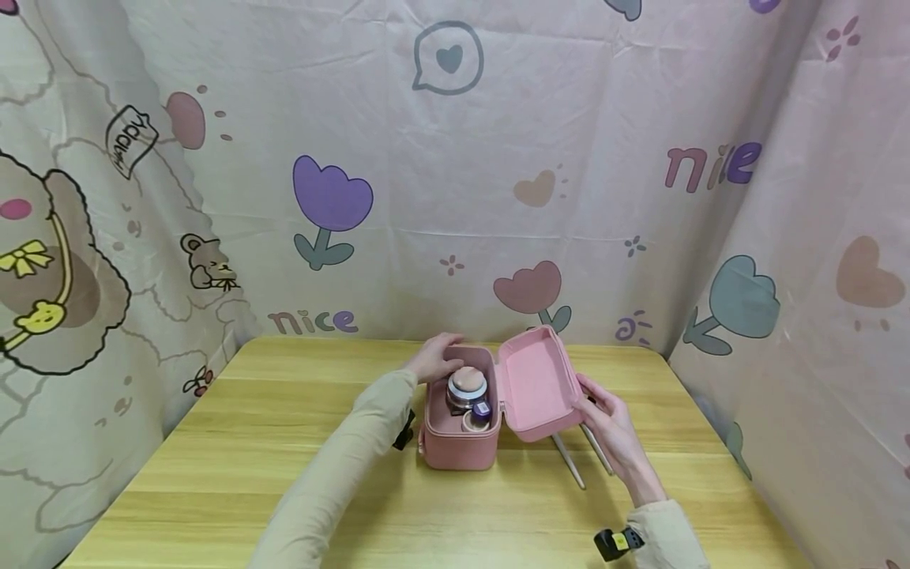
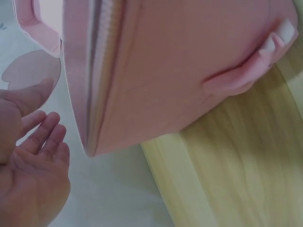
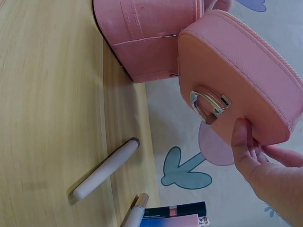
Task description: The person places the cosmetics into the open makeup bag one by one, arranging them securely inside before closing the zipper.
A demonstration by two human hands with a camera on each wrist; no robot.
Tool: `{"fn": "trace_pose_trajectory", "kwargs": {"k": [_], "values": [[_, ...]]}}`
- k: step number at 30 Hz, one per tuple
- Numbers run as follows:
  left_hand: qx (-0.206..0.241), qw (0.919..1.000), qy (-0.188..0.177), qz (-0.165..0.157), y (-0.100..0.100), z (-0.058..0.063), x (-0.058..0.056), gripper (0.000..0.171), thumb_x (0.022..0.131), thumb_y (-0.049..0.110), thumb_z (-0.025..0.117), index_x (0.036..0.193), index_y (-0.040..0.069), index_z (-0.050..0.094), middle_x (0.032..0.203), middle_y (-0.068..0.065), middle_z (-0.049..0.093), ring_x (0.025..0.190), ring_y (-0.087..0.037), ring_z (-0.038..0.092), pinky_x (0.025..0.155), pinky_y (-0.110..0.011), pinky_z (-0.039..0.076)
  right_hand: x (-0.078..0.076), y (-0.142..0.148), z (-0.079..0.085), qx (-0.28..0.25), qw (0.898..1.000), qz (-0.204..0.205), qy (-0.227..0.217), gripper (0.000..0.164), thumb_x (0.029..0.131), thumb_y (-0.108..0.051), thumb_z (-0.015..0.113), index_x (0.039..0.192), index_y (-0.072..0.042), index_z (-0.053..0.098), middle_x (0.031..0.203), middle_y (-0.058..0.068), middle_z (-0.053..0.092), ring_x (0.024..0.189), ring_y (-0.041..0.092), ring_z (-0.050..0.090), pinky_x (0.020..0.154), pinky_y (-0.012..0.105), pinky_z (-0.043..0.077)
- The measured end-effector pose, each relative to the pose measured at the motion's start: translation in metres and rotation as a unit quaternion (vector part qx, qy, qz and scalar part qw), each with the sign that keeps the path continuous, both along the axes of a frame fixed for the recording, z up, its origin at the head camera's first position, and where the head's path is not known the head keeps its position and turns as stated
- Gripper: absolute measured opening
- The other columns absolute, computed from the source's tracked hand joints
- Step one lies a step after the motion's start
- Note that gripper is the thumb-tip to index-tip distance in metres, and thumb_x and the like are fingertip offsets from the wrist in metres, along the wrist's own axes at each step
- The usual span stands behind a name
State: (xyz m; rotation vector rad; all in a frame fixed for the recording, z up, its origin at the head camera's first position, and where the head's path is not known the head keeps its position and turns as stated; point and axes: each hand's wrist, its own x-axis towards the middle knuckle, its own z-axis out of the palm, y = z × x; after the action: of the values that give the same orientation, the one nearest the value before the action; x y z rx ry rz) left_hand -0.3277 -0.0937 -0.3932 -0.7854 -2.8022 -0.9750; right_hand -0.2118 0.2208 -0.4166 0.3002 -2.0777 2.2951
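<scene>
A pink cosmetic case (image 1: pixel 462 454) stands upright on the table, its lid (image 1: pixel 536 379) swung open to the right. My right hand (image 1: pixel 611 427) pinches the lid's right edge, thumb on the outer face near the metal-ringed handle (image 3: pixel 208 106). At the case's back left rim is my left hand (image 1: pixel 434 359); its fingers look loosely bent and hold nothing in the left wrist view. Inside the case sit a round container with a beige dome top (image 1: pixel 469 381), a small item with a dark blue cap (image 1: pixel 482 410) and a low round pot (image 1: pixel 474 423).
Right of the case, partly under the lid, lie two pale slim sticks (image 1: pixel 569 461). A dark tube (image 3: pixel 189 209) and a blue-and-pink item (image 3: pixel 180 221) lie near them. The wooden table (image 1: pixel 270 442) meets a patterned curtain (image 1: pixel 426 276) at the back.
</scene>
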Motion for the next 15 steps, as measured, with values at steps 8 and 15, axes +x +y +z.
{"fn": "trace_pose_trajectory", "kwargs": {"k": [8, 15], "values": [[0.017, 0.9991, -0.02, 0.033, -0.009, -0.005, -0.002, 0.049, 0.094, 0.001, 0.057, 0.14, -0.012, 0.048, 0.142, -0.032, 0.051, 0.137, -0.045, 0.046, 0.119, -0.054, 0.035, -0.001, 0.0, -0.001, -0.002, 1.0, 0.001, -0.002, 0.063, 0.101, -0.005, 0.052, 0.153, 0.014, 0.023, 0.145, 0.02, 0.038, 0.114, -0.004, 0.058, 0.095, 0.012, 0.051], [0.014, 0.9977, -0.046, 0.049, -0.017, -0.014, -0.006, 0.049, 0.094, -0.002, 0.046, 0.14, -0.016, 0.044, 0.144, -0.035, 0.05, 0.139, -0.048, 0.044, 0.12, -0.054, 0.034, 0.0, -0.001, 0.0, -0.002, 1.0, 0.001, -0.003, 0.063, 0.101, -0.004, 0.052, 0.153, 0.014, 0.022, 0.149, 0.023, 0.033, 0.114, -0.005, 0.058, 0.096, 0.012, 0.05]]}}
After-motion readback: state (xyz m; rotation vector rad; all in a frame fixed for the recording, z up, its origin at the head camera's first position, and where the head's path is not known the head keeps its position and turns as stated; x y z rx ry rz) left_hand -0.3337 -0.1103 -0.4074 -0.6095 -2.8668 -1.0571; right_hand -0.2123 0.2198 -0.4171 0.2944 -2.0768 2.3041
